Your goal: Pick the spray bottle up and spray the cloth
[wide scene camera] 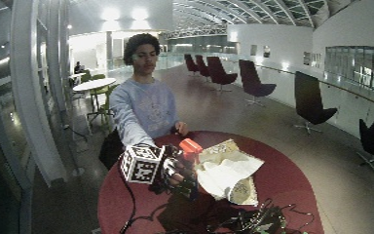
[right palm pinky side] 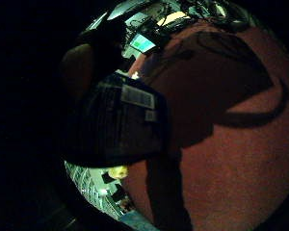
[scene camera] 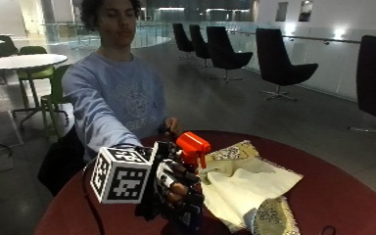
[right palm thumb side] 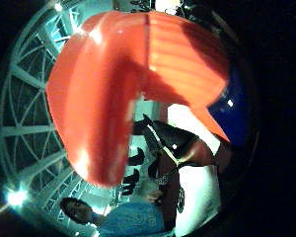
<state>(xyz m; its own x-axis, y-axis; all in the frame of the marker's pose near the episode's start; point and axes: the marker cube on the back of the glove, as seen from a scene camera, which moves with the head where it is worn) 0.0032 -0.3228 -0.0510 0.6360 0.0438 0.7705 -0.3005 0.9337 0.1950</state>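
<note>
My gloved right hand [scene camera: 175, 188] grips a spray bottle with an orange trigger head [scene camera: 192, 145] and a dark blue body, holding it upright above the red table [scene camera: 344, 191]. The orange head [right palm thumb side: 133, 74] fills the thumb side palm view; the dark labelled body [right palm pinky side: 120, 120] fills much of the little finger side view. The nozzle faces the cream cloth [scene camera: 246, 186], which lies crumpled on the table just beside the bottle, with a patterned edge [scene camera: 272, 220]. In the wide outside view the bottle head [wide scene camera: 190, 145] and the cloth [wide scene camera: 229, 173] sit side by side.
The person's bare left hand [scene camera: 172, 125] rests at the table's far edge. A tangle of cables and gear [wide scene camera: 252, 222] lies on the near part of the table. Black chairs [scene camera: 276, 63] stand well behind.
</note>
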